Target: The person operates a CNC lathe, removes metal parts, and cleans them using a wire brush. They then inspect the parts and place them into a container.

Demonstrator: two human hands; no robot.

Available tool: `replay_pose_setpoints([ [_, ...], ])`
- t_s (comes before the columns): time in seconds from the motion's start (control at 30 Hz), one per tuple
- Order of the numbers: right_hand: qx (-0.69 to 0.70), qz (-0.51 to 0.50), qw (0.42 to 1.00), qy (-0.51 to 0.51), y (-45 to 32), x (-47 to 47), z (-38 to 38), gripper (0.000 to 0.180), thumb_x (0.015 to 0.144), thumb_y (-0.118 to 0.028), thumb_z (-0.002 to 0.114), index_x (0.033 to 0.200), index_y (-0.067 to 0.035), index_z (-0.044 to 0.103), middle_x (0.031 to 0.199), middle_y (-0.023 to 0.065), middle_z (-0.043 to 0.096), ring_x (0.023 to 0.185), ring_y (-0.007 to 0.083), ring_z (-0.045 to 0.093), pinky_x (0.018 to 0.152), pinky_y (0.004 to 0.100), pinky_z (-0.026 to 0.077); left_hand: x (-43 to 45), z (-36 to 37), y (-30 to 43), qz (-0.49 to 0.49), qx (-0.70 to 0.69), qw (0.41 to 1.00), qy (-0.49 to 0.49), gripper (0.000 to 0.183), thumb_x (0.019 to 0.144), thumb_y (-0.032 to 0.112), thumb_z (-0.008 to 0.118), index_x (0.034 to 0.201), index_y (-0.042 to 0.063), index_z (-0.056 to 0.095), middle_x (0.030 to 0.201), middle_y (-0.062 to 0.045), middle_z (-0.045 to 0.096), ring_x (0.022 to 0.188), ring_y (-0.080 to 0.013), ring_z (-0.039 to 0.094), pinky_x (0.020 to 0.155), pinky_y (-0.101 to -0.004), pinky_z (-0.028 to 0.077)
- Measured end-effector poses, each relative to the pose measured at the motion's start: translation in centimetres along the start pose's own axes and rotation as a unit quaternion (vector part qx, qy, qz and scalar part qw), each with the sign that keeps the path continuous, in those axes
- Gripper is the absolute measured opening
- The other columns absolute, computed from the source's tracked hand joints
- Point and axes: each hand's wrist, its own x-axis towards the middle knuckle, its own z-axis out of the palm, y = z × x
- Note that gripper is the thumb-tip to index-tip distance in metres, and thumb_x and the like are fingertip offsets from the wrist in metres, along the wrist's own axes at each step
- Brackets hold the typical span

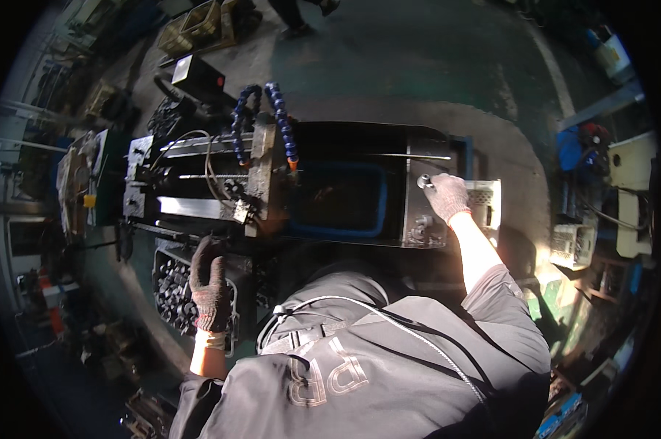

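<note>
My right hand (449, 196), in a knitted work glove, grips a small cylindrical metal part (424, 180) above the metal end shelf of the machine (426, 206). A few similar metal parts (421, 226) stand on that shelf, just below the hand. My left hand (209, 288), also gloved, is raised over the edge of a bin of small dark metal pieces (174, 288). Its thumb and fingers are apart with nothing seen between them. The fingertips lie in shadow close to the machine's front rail (166, 231); whether they touch it cannot be made out.
Blue segmented coolant hoses (281, 123) with orange nozzles arch over the machine's metal crossblock (263, 164). A thin rod (418, 157) lies across the shelf's far side. A pale plastic crate (492, 206) stands beyond my right hand. At the top, a person's legs (292, 16) show.
</note>
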Motion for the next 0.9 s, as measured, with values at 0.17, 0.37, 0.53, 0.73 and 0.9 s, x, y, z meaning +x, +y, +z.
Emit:
replay_pose_setpoints([
  [0.17, -0.027, 0.080, 0.996, -0.002, 1.9, -0.5, 5.3, 0.028, 0.090, -0.031, 0.076, 0.100, -0.005, 0.078, 0.117, 0.0143, 0.073, 0.122, 0.0351, 0.063, 0.110, 0.0505, 0.044, 1.2, -4.7, -7.0, -0.029, 0.176, 0.972, 0.152, 0.076, 0.104, 0.034, 0.070, 0.162, -0.003, 0.038, 0.159, -0.023, 0.051, 0.145, -0.0337, 0.050, 0.120, -0.0400, 0.039],
  [0.37, -0.030, 0.064, 0.990, 0.125, 1.3, -1.0, 4.6, 0.039, 0.086, -0.023, 0.079, 0.120, -0.005, 0.070, 0.122, 0.0159, 0.071, 0.124, 0.0373, 0.062, 0.107, 0.0504, 0.048, 11.4, -6.2, -11.9, -0.096, 0.148, 0.966, 0.187, 0.073, 0.103, 0.031, 0.071, 0.161, -0.002, 0.042, 0.159, -0.023, 0.049, 0.148, -0.0362, 0.047, 0.124, -0.0421, 0.037],
  [0.53, -0.026, 0.093, 0.988, 0.119, 0.6, -0.1, 4.4, 0.044, 0.088, -0.025, 0.079, 0.126, -0.005, 0.069, 0.136, 0.0163, 0.067, 0.132, 0.0372, 0.059, 0.109, 0.0508, 0.048, 14.8, -10.2, -18.6, -0.017, 0.046, 0.994, 0.098, 0.050, 0.107, 0.021, 0.064, 0.153, 0.001, 0.055, 0.148, -0.016, 0.059, 0.139, -0.0291, 0.054, 0.116, -0.0412, 0.045],
  [0.73, -0.082, 0.090, 0.993, -0.005, 0.7, -0.2, 5.7, 0.044, 0.084, -0.026, 0.083, 0.122, -0.008, 0.072, 0.123, 0.0128, 0.070, 0.126, 0.0359, 0.062, 0.105, 0.0490, 0.052, 15.8, -8.9, -17.6, -0.060, 0.002, 0.994, 0.094, 0.041, 0.110, 0.026, 0.062, 0.142, 0.001, 0.066, 0.132, -0.011, 0.072, 0.119, -0.0204, 0.067, 0.105, -0.0355, 0.052],
  [0.9, -0.033, 0.116, 0.992, 0.034, -0.6, 2.1, 5.3, 0.026, 0.091, -0.026, 0.077, 0.107, -0.005, 0.076, 0.110, 0.0202, 0.071, 0.104, 0.0425, 0.070, 0.093, 0.0535, 0.056, 15.0, -9.5, -17.4, -0.016, 0.098, 0.993, 0.064, 0.040, 0.110, 0.024, 0.060, 0.142, 0.000, 0.066, 0.134, -0.012, 0.071, 0.120, -0.0206, 0.066, 0.106, -0.0358, 0.051],
])
